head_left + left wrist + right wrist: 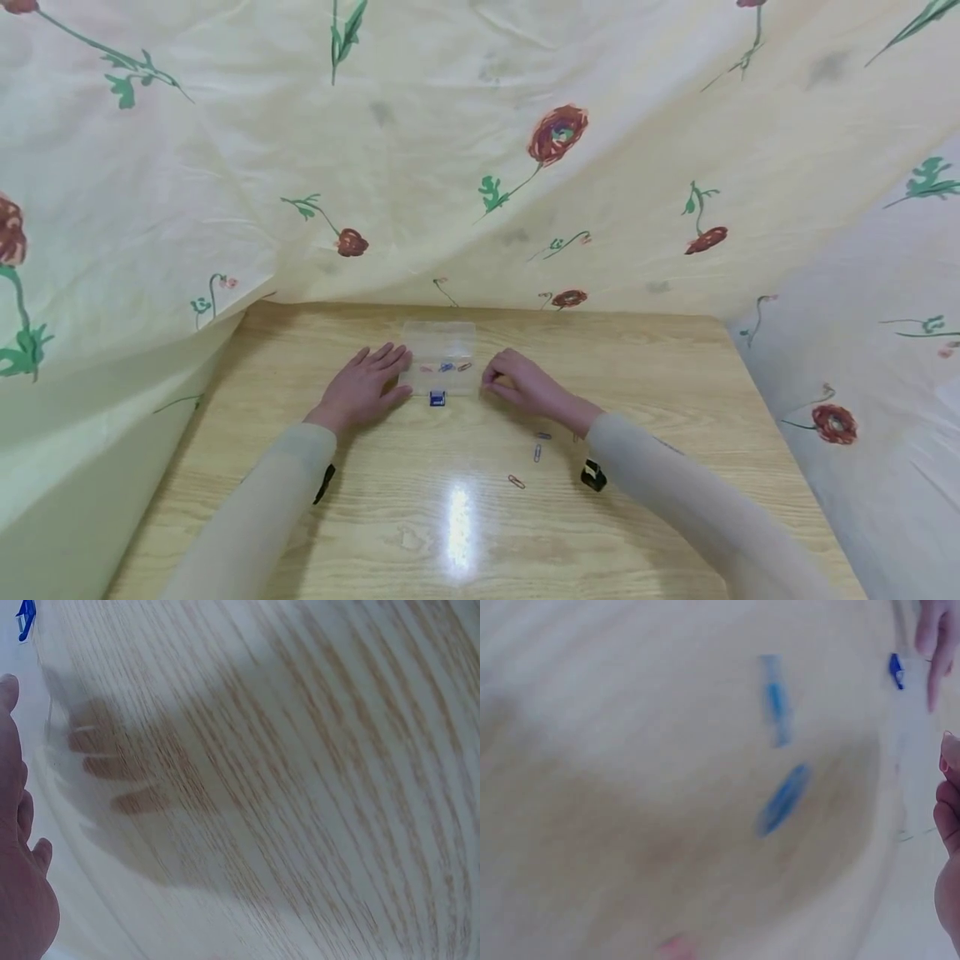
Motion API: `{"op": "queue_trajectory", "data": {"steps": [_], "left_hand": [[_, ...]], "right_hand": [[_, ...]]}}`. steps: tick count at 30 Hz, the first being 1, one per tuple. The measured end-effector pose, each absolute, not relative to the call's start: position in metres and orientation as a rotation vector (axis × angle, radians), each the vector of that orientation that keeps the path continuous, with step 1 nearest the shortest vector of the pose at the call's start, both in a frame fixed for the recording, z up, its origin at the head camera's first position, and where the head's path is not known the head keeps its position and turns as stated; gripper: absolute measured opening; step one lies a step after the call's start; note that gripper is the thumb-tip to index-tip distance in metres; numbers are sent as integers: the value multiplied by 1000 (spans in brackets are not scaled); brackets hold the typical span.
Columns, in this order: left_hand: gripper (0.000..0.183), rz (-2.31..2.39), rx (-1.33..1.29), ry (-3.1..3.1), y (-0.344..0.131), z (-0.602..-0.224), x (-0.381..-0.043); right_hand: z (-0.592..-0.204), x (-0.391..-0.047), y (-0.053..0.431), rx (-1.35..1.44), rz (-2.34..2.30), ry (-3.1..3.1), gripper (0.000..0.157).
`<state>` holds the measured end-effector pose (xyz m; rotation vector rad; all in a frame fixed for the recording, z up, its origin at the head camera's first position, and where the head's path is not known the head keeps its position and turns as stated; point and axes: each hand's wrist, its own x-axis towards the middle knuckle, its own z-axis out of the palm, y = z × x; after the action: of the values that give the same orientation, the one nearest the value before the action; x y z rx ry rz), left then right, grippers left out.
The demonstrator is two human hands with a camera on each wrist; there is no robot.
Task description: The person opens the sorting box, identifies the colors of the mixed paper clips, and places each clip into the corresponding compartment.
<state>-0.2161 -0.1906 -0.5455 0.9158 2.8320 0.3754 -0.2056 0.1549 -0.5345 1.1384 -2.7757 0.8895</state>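
Note:
A clear plastic box (438,385) lies on the wooden table, its lid (438,337) folded back and a blue latch (437,399) at its front. Inside are a few paper clips (447,367), red, blue and pinkish. My left hand (365,385) rests along the box's left edge, fingers straight and thumb spread. At the box's right side is my right hand (525,383), fingers curled and thumb tip near the index finger; I cannot tell whether a clip is between them. In the right wrist view, its curled fingers (948,802) show at the right edge.
Loose clips lie nearer me on the right: a red paper clip (517,482), a blue paper clip (537,452) and another blue one just beyond it. A small black object (593,475) is by my right sleeve. Flowered cloth (465,208) hangs behind the table (390,517).

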Motion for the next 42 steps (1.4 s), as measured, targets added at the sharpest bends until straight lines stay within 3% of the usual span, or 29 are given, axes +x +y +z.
{"op": "queue_trajectory", "data": {"steps": [11,23,33,42], "left_hand": [[69,430,918,2840,-191,-552,-215],[70,432,917,2845,-193,-555,-215],[70,419,923,2853,-188,-551,-214],[70,435,933,2877,-189,-551,-213]], "right_hand": [[-526,-243,91,1136,884,-2767,4],[-535,-258,60,1110,769,-2858,5],[-534,-257,69,1050,757,-2886,11],[-521,-234,103,1081,801,-2854,14]]}}
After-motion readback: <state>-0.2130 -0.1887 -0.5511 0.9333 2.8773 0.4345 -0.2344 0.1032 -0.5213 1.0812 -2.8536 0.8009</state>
